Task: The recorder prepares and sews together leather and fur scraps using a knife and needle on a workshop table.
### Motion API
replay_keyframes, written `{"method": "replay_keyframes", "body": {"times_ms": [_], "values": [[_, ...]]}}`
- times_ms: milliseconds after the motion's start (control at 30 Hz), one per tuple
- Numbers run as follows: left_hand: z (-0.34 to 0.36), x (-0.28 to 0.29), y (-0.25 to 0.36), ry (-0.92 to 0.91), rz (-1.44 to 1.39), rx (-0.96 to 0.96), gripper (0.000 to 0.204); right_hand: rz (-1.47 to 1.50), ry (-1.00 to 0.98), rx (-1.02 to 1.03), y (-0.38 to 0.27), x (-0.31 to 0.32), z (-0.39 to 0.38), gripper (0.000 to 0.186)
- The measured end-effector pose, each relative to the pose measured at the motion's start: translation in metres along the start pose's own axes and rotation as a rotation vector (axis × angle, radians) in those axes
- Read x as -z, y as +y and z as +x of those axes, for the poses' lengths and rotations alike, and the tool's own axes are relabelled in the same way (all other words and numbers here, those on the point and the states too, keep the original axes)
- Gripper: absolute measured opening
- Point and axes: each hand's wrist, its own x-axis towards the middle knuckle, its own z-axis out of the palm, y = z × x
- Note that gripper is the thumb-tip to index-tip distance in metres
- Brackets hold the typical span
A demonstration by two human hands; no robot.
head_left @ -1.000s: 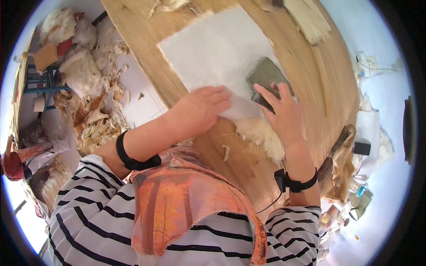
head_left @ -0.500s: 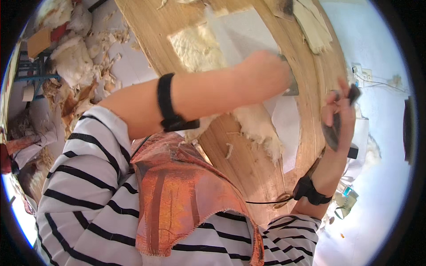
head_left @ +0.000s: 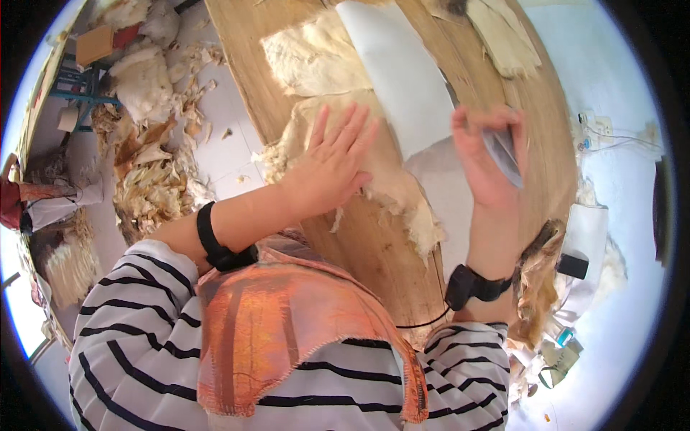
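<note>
My left hand is open, its fingers spread over a pale fur hide on the wooden table. Whether the palm presses on the hide I cannot tell. In my right hand, with curled fingers, is a flat, curved grey blade, partly covered and slightly blurred. This hand is beside a white sheet, which partly overlies the hide. A thin dark edge shows along the sheet's right side. Nearer to me, a greyish sheet borders the hide's ragged edge.
Another pale hide piece lies at the table's far right. Hide scraps heap on the floor at left, near a blue stand. Brown fur and a white box-like object are at right. A person's red sleeve shows far left.
My left hand has drawn back to the left, from the sheet's right edge onto the hide, and opened. My right hand has moved left over the table with the blade.
</note>
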Motion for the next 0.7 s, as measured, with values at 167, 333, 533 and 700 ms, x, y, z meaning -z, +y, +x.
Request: {"method": "replay_keyframes", "body": {"times_ms": [167,333,533,700], "values": [[-0.003,-0.027,0.021,-0.204,0.089,-0.326,0.049,-0.154,-0.129,-0.213,0.031,0.006,0.007,0.028],[-0.005,-0.041,0.023,-0.117,0.049,-0.309,0.035,-1.35,-0.253,-0.184,0.034,0.041,0.018,0.033],[-0.002,-0.036,0.015,-0.18,0.047,-0.315,0.04,-1.609,-0.632,0.09,0.029,0.046,0.019,0.038],[-0.001,-0.037,0.028,-0.02,-0.046,-0.246,0.051,-1.342,-0.485,0.085,0.019,0.024,0.015,0.039]]}}
